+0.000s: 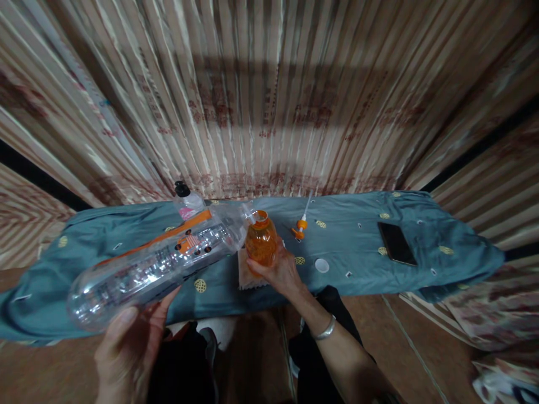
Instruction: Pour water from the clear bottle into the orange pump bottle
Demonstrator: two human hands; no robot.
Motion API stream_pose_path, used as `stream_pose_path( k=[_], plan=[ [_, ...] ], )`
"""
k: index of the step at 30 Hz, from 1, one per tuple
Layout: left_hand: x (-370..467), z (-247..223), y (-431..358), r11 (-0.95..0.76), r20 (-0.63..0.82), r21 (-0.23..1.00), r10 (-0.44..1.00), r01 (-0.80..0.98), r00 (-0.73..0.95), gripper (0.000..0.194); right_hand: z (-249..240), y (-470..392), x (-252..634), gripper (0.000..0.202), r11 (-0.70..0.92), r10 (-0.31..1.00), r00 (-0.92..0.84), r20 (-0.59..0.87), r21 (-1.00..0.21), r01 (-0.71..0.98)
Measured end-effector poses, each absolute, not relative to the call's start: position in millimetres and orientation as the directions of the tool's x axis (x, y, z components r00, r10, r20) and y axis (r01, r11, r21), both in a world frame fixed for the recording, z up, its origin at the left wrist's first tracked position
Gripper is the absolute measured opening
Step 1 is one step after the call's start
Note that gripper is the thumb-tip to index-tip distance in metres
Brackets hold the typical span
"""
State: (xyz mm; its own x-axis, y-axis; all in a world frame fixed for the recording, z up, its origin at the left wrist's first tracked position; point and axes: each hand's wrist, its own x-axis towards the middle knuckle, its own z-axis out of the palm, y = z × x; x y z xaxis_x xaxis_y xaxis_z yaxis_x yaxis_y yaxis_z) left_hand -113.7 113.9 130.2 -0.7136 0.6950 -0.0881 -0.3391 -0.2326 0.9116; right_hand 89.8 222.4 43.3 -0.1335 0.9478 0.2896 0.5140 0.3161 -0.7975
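My left hand (137, 336) grips a large clear plastic bottle (147, 269) with an orange strip and a printed label. This bottle is tilted, its base toward me at the left and its neck at the mouth of a small orange bottle (261, 244). Fingers of my right hand (275, 266) wrap round the orange bottle, which has no cap on and stands roughly upright. Under it lies a brown paper-like piece (248, 275) with a jagged edge. An orange pump top (301, 227) with a clear tube rests on the cloth to the right.
A blue-green patterned cloth (353, 235) covers the narrow table. Behind the large bottle stands a clear bottle with a black top (189, 202). On the right are a round white disc (321, 265) and a black phone (397, 243). Pleated curtains (261, 112) hang close behind.
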Motion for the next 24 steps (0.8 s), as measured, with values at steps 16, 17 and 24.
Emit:
stream_pose_path(
  k=[16, 17, 24],
  plan=[
    [-117.9, 127.1, 108.3, -0.215, -0.092, 0.92, 0.692, -0.327, -0.716, 0.031, 41.5, 223.8, 88.7, 0.076, 0.333, 0.94, -0.127, 0.317, -0.772, 0.541],
    [-118.3, 126.3, 108.5, -0.216, -0.092, 0.92, 0.692, -0.327, -0.716, 0.031, 40.5, 224.1, 88.5, 0.076, 0.337, 0.939, -0.127, 0.321, -0.77, 0.542],
    [-119.3, 121.5, 112.1, -0.206, -0.108, 0.925, 0.665, -0.321, -0.739, 0.03, 37.3, 225.0, 88.1, 0.079, 0.353, 0.933, -0.138, 0.332, -0.778, 0.52]
  ],
)
